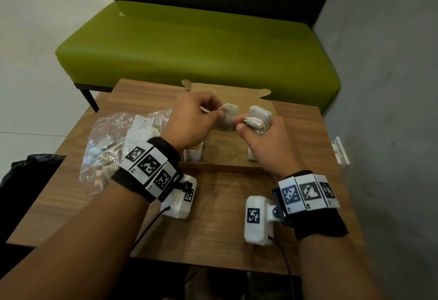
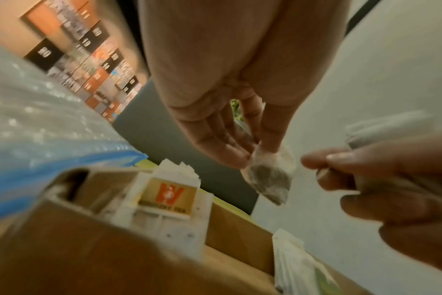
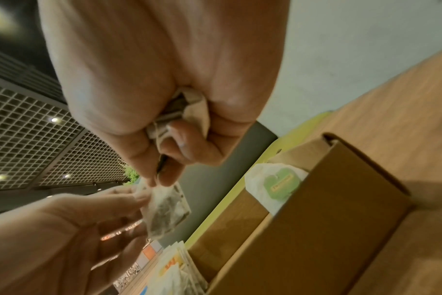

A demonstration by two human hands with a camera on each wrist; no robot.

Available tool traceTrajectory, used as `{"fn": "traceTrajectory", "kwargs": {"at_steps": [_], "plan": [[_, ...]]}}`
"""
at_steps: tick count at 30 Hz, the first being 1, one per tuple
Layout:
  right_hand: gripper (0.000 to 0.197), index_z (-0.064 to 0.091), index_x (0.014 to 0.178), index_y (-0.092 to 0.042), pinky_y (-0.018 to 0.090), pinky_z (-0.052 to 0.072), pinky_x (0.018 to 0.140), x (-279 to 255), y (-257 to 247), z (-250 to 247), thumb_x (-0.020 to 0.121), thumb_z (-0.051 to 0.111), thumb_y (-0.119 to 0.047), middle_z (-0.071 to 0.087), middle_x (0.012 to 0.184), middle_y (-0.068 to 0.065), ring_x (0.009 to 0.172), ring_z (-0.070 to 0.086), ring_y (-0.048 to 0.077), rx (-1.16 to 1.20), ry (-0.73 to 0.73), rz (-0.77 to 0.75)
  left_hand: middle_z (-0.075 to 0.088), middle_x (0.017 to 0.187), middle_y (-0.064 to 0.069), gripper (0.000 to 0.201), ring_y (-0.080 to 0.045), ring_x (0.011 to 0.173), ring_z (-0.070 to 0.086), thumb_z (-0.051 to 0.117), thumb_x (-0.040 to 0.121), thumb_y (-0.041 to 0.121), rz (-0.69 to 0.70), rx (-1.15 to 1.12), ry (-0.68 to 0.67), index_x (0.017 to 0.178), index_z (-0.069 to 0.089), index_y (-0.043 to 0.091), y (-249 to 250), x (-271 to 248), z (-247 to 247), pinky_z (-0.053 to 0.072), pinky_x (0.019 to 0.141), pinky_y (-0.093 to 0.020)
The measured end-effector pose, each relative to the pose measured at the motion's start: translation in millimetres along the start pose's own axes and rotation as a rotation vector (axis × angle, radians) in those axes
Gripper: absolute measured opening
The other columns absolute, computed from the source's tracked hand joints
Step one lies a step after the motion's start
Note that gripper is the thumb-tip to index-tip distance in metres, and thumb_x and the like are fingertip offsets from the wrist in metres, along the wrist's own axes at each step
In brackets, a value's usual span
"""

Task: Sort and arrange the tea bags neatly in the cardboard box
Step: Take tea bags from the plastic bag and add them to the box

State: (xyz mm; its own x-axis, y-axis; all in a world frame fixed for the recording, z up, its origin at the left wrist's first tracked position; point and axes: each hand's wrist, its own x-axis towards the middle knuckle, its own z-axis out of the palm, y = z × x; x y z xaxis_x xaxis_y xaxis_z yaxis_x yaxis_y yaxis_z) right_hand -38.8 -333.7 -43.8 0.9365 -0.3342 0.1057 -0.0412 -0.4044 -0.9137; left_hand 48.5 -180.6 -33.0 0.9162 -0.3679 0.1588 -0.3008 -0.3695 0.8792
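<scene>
A single tea bag [image 1: 228,119] is pinched by its top edge between the thumb and fingertips of the left hand [image 1: 189,121], so that it hangs free above the cardboard box [image 1: 227,152] – a hold that seems chosen to let the bag be looked over and passed across. The right hand [image 1: 263,143], at about 3 o'clock from the left, is curled round a small bundle of tea bags [image 1: 259,115], its fingers closed on the stack; the bundle is judged to be kept squared up in the fist so that like bags can go into the box together. In the right wrist view the hanging bag is met at its top by the right thumb and forefinger, though whether it is actually gripped there cannot be told (the frame is blurred).

The box lies open on the wooden table [image 1: 213,216], its lid flap at 12 o'clock. Inside, a row of white sachets with an orange label [image 2: 168,196] stands upright at the 9 o'clock side, and bags with a green tag [image 3: 280,183] stand at the 3 o'clock side – the middle is left bare, presumably for what is in hand. A crumpled clear plastic bag [image 1: 113,143] lies at 9 o'clock of the box, within reach as the likely supply
</scene>
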Motion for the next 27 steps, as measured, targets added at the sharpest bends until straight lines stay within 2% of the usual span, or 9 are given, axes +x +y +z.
{"fn": "traceTrajectory", "kwargs": {"at_steps": [4, 8, 11, 13, 16, 18, 21, 24, 27], "plan": [[0.012, 0.078, 0.092, -0.022, 0.020, 0.046, 0.052, -1, -6, -2, 0.093, 0.069, -0.014, 0.068, 0.071, -0.004, 0.057, 0.055, 0.003, 0.038, 0.127, -0.098, 0.069, 0.085, -0.002, 0.008, -0.016, 0.077, 0.063, 0.068, 0.091, 0.021, -0.019, -0.139, 0.012, 0.087, 0.070, 0.014, 7, -3, 1, 0.053, 0.070, -0.032], [0.013, 0.078, 0.091, -0.022, 0.014, 0.051, 0.064, 1, 0, -2, 0.090, 0.071, -0.011, 0.072, 0.083, -0.009, 0.076, 0.066, 0.002, 0.036, 0.147, -0.073, 0.067, 0.086, -0.003, 0.006, -0.012, 0.075, 0.058, 0.070, 0.090, 0.022, -0.033, -0.335, 0.100, 0.086, 0.072, 0.019, 12, -3, -6, 0.048, 0.065, -0.029], [0.017, 0.074, 0.099, -0.024, 0.023, 0.054, 0.071, 3, 8, 1, 0.087, 0.072, -0.011, 0.071, 0.088, -0.011, 0.082, 0.066, 0.004, 0.004, 0.136, -0.024, 0.065, 0.087, -0.012, 0.005, -0.013, 0.074, 0.061, 0.068, 0.091, 0.014, -0.082, -0.517, 0.085, 0.090, 0.071, 0.010, 16, -4, -6, 0.050, 0.061, -0.024], [0.023, 0.071, 0.105, -0.027, 0.028, 0.055, 0.072, 3, 11, 2, 0.086, 0.073, -0.014, 0.070, 0.090, -0.011, 0.082, 0.066, 0.008, -0.015, 0.132, 0.015, 0.066, 0.083, -0.007, 0.009, -0.013, 0.074, 0.063, 0.065, 0.094, 0.015, -0.114, -0.575, 0.047, 0.091, 0.071, 0.009, 16, -5, -7, 0.051, 0.061, -0.023], [0.004, 0.068, 0.088, -0.017, 0.033, 0.051, 0.064, 2, 13, 1, 0.087, 0.072, -0.015, 0.066, 0.078, -0.001, 0.072, 0.063, 0.016, -0.028, 0.132, 0.062, 0.065, 0.075, 0.003, 0.014, -0.009, 0.070, 0.062, 0.062, 0.096, 0.017, -0.136, -0.558, 0.012, 0.095, 0.071, 0.006, 17, -4, -9, 0.050, 0.058, -0.021], [0.015, 0.064, 0.077, -0.012, 0.032, 0.047, 0.061, 2, 14, 0, 0.088, 0.072, -0.018, 0.063, 0.071, 0.004, 0.065, 0.058, 0.015, -0.041, 0.118, 0.077, 0.065, 0.075, -0.001, 0.011, -0.009, 0.068, 0.062, 0.063, 0.095, 0.014, -0.144, -0.595, 0.034, 0.095, 0.071, 0.006, 18, -4, -11, 0.051, 0.059, -0.021], [0.018, 0.070, 0.090, -0.012, 0.038, 0.054, 0.071, 0, 12, 2, 0.086, 0.077, -0.028, 0.071, 0.084, 0.007, 0.079, 0.067, 0.020, 0.001, 0.072, 0.096, 0.065, 0.082, -0.009, 0.008, -0.011, 0.066, 0.065, 0.064, 0.094, 0.011, -0.178, -0.648, 0.122, 0.096, 0.069, 0.005, 15, -2, -13, 0.054, 0.060, -0.023], [0.020, 0.072, 0.092, -0.014, 0.039, 0.054, 0.074, -1, 7, 5, 0.083, 0.081, -0.030, 0.073, 0.086, 0.005, 0.083, 0.069, 0.023, 0.046, 0.071, 0.055, 0.067, 0.089, -0.014, 0.007, -0.014, 0.068, 0.067, 0.065, 0.094, 0.012, -0.182, -0.565, 0.193, 0.094, 0.069, 0.007, 6, -2, -10, 0.055, 0.059, -0.026], [0.011, 0.075, 0.093, -0.017, 0.028, 0.053, 0.070, -1, 1, 3, 0.085, 0.080, -0.023, 0.072, 0.081, -0.004, 0.077, 0.067, 0.010, 0.124, 0.067, -0.001, 0.071, 0.088, -0.007, 0.007, -0.017, 0.070, 0.068, 0.069, 0.091, 0.019, -0.077, -0.259, 0.198, 0.089, 0.073, 0.014, -1, -3, -5, 0.056, 0.059, -0.030]]}}
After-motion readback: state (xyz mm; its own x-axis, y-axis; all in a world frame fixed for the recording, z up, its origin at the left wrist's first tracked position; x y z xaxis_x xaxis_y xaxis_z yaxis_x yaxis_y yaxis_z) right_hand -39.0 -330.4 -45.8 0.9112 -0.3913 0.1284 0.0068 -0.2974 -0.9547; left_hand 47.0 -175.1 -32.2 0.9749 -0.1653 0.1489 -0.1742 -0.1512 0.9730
